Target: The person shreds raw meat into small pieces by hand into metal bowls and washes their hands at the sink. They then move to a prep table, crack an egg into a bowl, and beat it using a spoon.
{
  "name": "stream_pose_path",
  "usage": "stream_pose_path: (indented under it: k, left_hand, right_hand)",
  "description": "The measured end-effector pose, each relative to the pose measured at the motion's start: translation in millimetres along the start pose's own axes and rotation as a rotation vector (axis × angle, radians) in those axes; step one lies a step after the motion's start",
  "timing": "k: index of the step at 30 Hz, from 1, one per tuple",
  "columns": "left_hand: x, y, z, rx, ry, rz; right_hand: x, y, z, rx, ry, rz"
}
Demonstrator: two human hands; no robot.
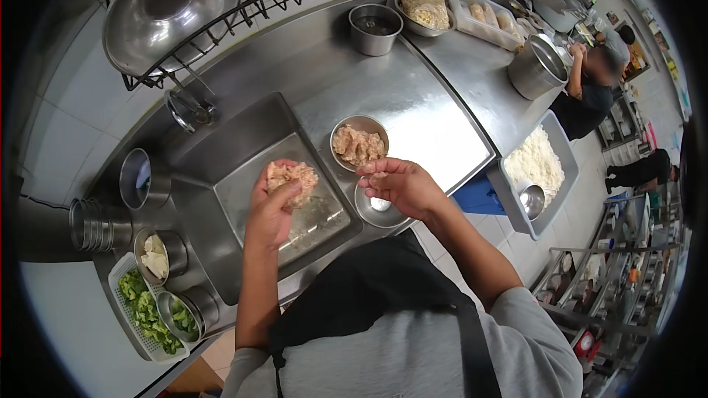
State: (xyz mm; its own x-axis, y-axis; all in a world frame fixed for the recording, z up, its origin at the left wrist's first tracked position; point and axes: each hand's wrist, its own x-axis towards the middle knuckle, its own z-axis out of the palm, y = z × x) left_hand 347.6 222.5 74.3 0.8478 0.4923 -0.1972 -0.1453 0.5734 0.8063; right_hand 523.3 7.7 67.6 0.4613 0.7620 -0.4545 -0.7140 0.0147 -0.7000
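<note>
Taking up most of the room before me is the broad stainless-steel surface [310, 66] with its rectangular metal sink [254, 129], where a round silver metal bowl [369, 122] holds plenty of pale pink mince [358, 146], so I judge much is left. One rounded pink lump [299, 177] is out, clamped in the left hand's [270, 211] fingers above the sink; the right hand's [402, 190] fingers curl near the bowl, whether gripping a scrap I can't tell.

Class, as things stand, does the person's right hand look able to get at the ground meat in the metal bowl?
Probably yes: the right hand is close by the metal bowl, whose open top leaves the ground meat uncovered. The left hand, holding a meat clump, seems out of the way.
</note>
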Motion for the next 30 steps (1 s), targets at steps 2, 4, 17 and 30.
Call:
stream_pose_path:
  k: [2, 4, 17, 30]
  left_hand:
    - [-3.1, 0.2, -5.7, 0.008, 0.009, -0.030]
    - [-4.6, -2.7, -9.2, 0.012, 0.013, -0.062]
    - [-2.7, -25.3, -14.1, -0.009, -0.188, -0.210]
    - [10.0, -28.3, 5.3, 0.379, -0.430, -0.383]
  right_hand:
    - [2.5, 4.5, -14.7, 0.054, -0.053, -0.033]
    - [-6.6, -9.0, -9.3, 0.137, -0.053, -0.006]
    - [-3.8, 33.6, -47.5, -0.808, -0.056, -0.185]
    - [-24.3, -15.7, 61.1, -1.422, -0.288, -0.648]
